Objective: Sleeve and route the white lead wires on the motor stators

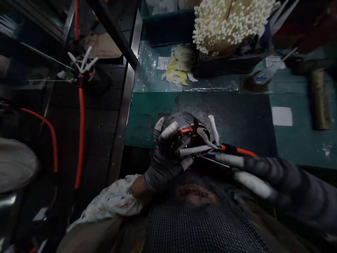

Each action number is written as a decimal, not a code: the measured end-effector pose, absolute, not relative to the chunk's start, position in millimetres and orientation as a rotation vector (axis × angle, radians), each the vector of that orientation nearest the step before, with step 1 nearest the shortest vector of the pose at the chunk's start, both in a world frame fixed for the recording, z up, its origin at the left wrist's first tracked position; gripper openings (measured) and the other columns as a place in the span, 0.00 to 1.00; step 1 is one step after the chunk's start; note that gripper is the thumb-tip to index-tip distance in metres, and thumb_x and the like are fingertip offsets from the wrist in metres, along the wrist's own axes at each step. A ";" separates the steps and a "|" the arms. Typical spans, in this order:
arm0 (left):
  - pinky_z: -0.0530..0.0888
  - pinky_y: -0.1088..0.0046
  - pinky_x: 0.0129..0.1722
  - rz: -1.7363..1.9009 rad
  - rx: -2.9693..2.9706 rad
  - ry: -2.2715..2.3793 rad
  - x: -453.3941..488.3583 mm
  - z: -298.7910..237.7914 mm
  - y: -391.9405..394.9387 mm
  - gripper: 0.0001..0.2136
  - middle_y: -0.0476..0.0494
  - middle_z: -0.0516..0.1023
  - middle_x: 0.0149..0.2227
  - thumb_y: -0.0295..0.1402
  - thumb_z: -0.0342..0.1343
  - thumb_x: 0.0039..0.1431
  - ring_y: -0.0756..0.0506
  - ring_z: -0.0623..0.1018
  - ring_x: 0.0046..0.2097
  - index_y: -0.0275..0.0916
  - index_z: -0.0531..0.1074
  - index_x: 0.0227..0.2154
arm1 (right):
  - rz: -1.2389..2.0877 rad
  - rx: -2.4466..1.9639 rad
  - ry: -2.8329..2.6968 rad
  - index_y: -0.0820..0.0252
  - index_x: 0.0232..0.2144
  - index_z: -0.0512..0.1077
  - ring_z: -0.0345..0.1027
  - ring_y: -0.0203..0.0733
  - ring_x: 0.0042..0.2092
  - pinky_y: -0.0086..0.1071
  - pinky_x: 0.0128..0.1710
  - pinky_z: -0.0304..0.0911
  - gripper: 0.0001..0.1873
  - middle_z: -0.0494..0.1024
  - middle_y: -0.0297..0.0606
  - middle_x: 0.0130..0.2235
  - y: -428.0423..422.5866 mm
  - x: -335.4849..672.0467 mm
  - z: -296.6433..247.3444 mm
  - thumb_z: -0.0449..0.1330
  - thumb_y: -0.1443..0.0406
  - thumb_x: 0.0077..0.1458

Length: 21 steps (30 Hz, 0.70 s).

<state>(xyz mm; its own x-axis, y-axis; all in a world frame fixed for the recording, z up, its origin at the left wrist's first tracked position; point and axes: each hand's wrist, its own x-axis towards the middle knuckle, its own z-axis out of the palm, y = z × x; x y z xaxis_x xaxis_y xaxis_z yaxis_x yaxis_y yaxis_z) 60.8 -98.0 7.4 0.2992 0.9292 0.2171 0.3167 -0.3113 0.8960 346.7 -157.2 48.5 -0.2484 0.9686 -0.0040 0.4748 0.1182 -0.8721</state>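
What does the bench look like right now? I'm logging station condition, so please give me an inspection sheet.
Surface: green bench mat, worn and stained.
Job's things: round wound motor part with white sleeved leads, held at the bench edge.
Clutter: bundle of white tubes, yellow and white strips, brown roll, white label.
Hands: left hand, gloved, grips the part; right hand, gloved and blurred, is at its leads.
Cables: orange cable hanging at left.
Surroundings: dark metal rack at left.
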 end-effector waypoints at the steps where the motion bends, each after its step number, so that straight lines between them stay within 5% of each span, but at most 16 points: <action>1: 0.64 0.45 0.76 1.017 1.823 1.113 60.8 6.2 -97.5 0.44 0.42 0.45 0.79 0.36 0.71 0.62 0.30 0.48 0.80 0.56 0.51 0.73 | 1.123 -1.317 -1.869 0.40 0.65 0.75 0.82 0.53 0.57 0.47 0.58 0.79 0.23 0.85 0.33 0.58 -149.2 340.0 47.5 0.61 0.59 0.70; 5: 0.62 0.47 0.77 1.034 1.835 1.086 60.6 2.1 -97.8 0.44 0.42 0.43 0.79 0.36 0.70 0.62 0.31 0.45 0.81 0.55 0.50 0.74 | 1.188 -1.192 -1.975 0.38 0.69 0.69 0.74 0.51 0.66 0.50 0.67 0.70 0.29 0.78 0.29 0.65 -126.4 332.5 48.0 0.61 0.65 0.70; 10: 0.65 0.46 0.76 1.016 1.709 1.109 61.4 -0.8 -105.4 0.45 0.45 0.36 0.80 0.30 0.69 0.61 0.31 0.52 0.79 0.59 0.49 0.74 | 1.285 -1.190 -1.936 0.40 0.65 0.74 0.77 0.50 0.63 0.47 0.65 0.73 0.24 0.81 0.30 0.62 -125.3 331.6 49.9 0.62 0.63 0.70; 21: 0.68 0.45 0.74 1.084 1.781 1.119 62.5 -9.0 -109.3 0.46 0.39 0.41 0.79 0.29 0.69 0.60 0.30 0.59 0.77 0.55 0.49 0.74 | 1.432 -1.255 -1.905 0.41 0.70 0.68 0.71 0.52 0.68 0.49 0.69 0.67 0.28 0.75 0.32 0.68 -128.4 331.3 60.2 0.60 0.61 0.72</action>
<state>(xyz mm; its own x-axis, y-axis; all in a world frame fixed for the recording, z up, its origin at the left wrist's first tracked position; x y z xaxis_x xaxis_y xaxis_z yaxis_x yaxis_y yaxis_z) 62.5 -109.3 -9.0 0.2565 0.9309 0.2600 0.2894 -0.3306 0.8983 331.3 -128.4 60.2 -0.4887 0.8568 -0.1644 0.3958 0.0498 -0.9170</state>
